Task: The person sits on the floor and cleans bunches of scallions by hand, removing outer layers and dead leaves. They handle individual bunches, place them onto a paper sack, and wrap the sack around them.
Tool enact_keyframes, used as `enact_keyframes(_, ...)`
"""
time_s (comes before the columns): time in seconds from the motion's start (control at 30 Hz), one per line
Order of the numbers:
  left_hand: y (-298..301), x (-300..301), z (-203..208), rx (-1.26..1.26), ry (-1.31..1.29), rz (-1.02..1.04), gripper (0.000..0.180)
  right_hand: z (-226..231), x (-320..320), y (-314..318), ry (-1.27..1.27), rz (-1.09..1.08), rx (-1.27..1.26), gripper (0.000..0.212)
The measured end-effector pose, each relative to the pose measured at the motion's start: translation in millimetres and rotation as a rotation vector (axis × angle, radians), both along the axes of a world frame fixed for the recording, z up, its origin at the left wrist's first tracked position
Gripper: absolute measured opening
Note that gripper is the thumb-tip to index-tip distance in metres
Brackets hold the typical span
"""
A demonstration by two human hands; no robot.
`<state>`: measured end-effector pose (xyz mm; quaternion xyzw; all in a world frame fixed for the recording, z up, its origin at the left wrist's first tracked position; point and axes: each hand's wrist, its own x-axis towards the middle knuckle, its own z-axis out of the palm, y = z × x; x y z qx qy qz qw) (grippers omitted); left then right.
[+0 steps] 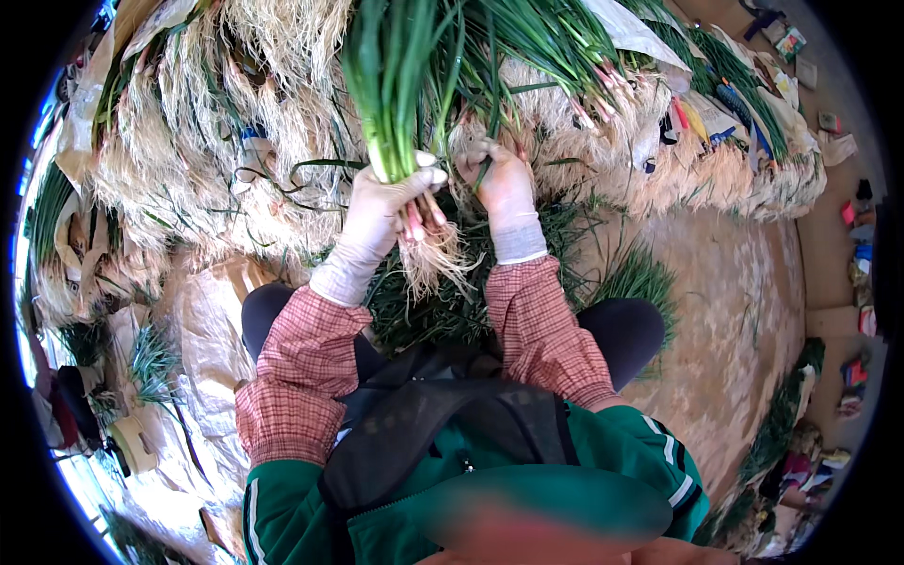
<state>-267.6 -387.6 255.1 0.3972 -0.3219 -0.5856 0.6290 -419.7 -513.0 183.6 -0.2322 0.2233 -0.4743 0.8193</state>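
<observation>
My left hand [377, 200], in a whitish glove, is wrapped round a bunch of green onions [388, 99]. Their green leaves point away from me, and the pinkish bulbs with pale stringy roots [438, 262] hang below the fist. Just to the right, my gloved right hand [506, 186] has its fingers curled in a pinch. A thin green onion leaf [484, 171] shows between those fingers; its far end is lost among the pile behind. Both hands are above loose green trimmings [428, 315] that lie between my knees.
A long heap of green onions [226, 141] stretches across the far side, roots facing me. More bunches [603, 80] lie at the far right beside a pale sheet [640, 42]. Brown ground [725, 282] is on the right, a crumpled sheet [212, 315] on the left.
</observation>
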Motion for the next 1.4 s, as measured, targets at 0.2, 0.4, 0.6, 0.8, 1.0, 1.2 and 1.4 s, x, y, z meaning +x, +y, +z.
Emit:
enact_keyframes(0.2, 2.2, 13.7, -6.3, 0.065, 0.155, 0.030, 0.035, 14.8, -57.5, 32.2, 1.205, -0.249, -0.704, 0.024)
enact_keyframes(0.4, -9.8, 17.6, -14.6, 0.166, 0.474, -0.292, 0.028, 44.3, -76.9, 1.1, 1.555, -0.133, -0.683, 0.030)
enact_keyframes(0.6, -0.3, 18.9, 10.4, -0.059, 0.671, -0.272, 0.030, 74.5, -91.5, -10.0, 0.909, -0.434, -0.500, 0.021)
enact_keyframes(0.8, -0.4, 30.8, 21.3, -0.255, 0.618, -0.281, 0.030, 37.6, -76.0, -32.5, 1.387, -0.017, -0.705, 0.021)
enact_keyframes(1.0, -6.7, 2.9, 2.1, -0.013, 0.505, -0.165, 0.025, 78.8, -63.2, 12.2, 0.879, -0.040, -0.423, 0.006)
enact_keyframes(1.2, -16.6, -0.9, -13.8, 0.088, 0.469, -0.185, 0.025, 60.9, -29.2, 58.5, 1.234, -0.174, -0.773, 0.015)
enact_keyframes(1.4, -17.3, 11.4, -17.1, 0.146, 0.220, -0.197, 0.027, 40.9, 22.2, 3.5, 1.152, -0.185, -0.918, 0.018)
